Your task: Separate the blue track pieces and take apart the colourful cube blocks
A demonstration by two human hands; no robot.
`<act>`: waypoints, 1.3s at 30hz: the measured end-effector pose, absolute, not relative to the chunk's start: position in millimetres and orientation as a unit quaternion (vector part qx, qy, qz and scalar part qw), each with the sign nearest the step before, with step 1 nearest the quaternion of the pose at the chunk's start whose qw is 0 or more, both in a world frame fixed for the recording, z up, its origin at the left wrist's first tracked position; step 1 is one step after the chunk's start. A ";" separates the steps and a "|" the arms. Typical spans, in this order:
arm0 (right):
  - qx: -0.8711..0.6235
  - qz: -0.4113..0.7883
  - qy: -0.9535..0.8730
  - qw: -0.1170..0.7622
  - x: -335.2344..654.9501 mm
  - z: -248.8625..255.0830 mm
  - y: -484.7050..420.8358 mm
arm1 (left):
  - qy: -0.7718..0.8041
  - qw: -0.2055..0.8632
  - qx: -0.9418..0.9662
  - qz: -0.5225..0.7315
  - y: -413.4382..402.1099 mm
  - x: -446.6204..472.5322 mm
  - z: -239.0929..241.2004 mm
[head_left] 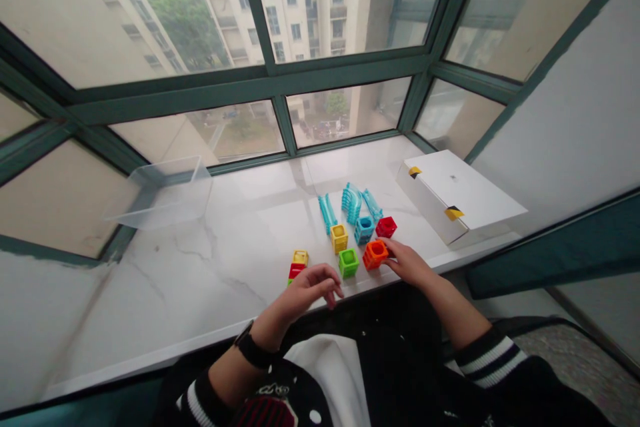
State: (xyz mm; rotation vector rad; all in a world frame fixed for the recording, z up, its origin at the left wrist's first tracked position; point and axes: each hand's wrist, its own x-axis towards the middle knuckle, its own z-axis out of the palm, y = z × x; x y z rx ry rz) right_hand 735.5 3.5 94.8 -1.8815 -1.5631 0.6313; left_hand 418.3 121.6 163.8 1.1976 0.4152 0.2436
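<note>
My right hand (407,263) has its thumb and fingers on the right side of an orange toy block (375,255) near the sill's front edge. My left hand (311,285) hovers with loosely bent fingers apart and nothing in them. It partly hides a stack of building blocks, with a yellow block (301,258) on top, a red one (296,270) below and a bit of green under that. Between the hands stands a green block (349,263). Behind are a yellow block (339,238), a blue block (364,230) and a red block (386,227).
Light-blue track pieces, one curved (351,202) and two straight, lie behind the blocks. A white box (465,190) with yellow-black tape sits at the right. A clear plastic bin (165,197) stands at the left by the window frame (250,88). Everything rests on a marble sill (240,240).
</note>
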 end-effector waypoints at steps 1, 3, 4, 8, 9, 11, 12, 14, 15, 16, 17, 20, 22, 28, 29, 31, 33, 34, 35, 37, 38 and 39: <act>-0.711 0.240 -0.589 0.302 735.7 95.2 3.2 | 0.229 0.791 0.545 0.158 129.5 405.2 161.5; -0.712 0.245 -0.586 0.300 735.9 96.5 2.4 | 0.312 0.756 0.521 0.244 143.3 380.5 152.2; -0.712 0.248 -0.585 0.299 736.0 97.2 2.0 | 0.346 0.737 0.509 0.279 148.7 369.4 146.1; -0.714 0.246 -0.589 0.288 736.5 98.4 1.3 | 0.416 0.699 0.456 0.361 158.6 338.3 121.2; -0.714 0.245 -0.590 0.286 736.5 98.4 1.4 | 0.424 0.698 0.444 0.368 158.6 334.0 116.1; -0.713 0.245 -0.592 0.285 736.3 98.3 1.4 | 0.435 0.701 0.422 0.376 157.6 329.2 107.8; -0.711 0.246 -0.593 0.286 736.4 98.5 1.1 | 0.438 0.703 0.413 0.378 157.0 328.2 104.7; -0.704 0.251 -0.596 0.292 737.4 99.9 -0.9 | 0.444 0.706 0.402 0.378 156.2 327.7 100.1; -0.699 0.255 -0.599 0.296 738.6 101.1 -2.7 | 0.446 0.707 0.400 0.377 156.2 327.9 98.5; -0.693 0.258 -0.603 0.301 740.3 103.0 -4.9 | 0.447 0.706 0.399 0.376 156.3 328.0 97.0; -0.688 0.258 -0.605 0.307 742.7 105.3 -7.2 | 0.448 0.705 0.401 0.376 156.6 328.1 95.7; -0.690 0.229 -0.600 0.334 752.1 116.6 -11.7 | 0.454 0.689 0.426 0.372 157.1 327.7 91.1; -0.708 0.178 -0.581 0.359 757.4 127.5 -8.6 | 0.464 0.655 0.473 0.364 156.4 327.7 86.7; -0.732 0.048 -0.570 0.369 748.4 161.0 38.2 | 0.493 0.472 0.666 0.301 144.9 333.9 73.4; -0.735 0.041 -0.581 0.347 743.7 163.7 48.2 | 0.493 0.452 0.685 0.290 142.1 335.3 71.4; -0.749 0.040 -0.589 0.302 734.4 164.5 65.9 | 0.491 0.427 0.710 0.270 137.0 337.3 66.5; -0.761 0.046 -0.588 0.268 727.7 160.2 79.1 | 0.487 0.416 0.724 0.254 133.6 337.9 60.3; -0.766 0.050 -0.588 0.255 725.7 157.0 83.7 | 0.486 0.414 0.728 0.249 132.7 337.8 57.0; -0.770 0.054 -0.587 0.244 724.7 153.6 87.0 | 0.485 0.412 0.731 0.245 132.2 337.4 53.6; -0.775 0.062 -0.587 0.225 724.8 147.7 90.6 | 0.485 0.412 0.733 0.240 132.1 336.5 47.5; -0.777 0.065 -0.587 0.217 725.5 145.6 91.3 | 0.484 0.413 0.734 0.238 132.3 336.1 45.0; -0.778 0.066 -0.588 0.209 726.3 144.3 91.5 | 0.484 0.414 0.734 0.236 132.5 335.9 43.0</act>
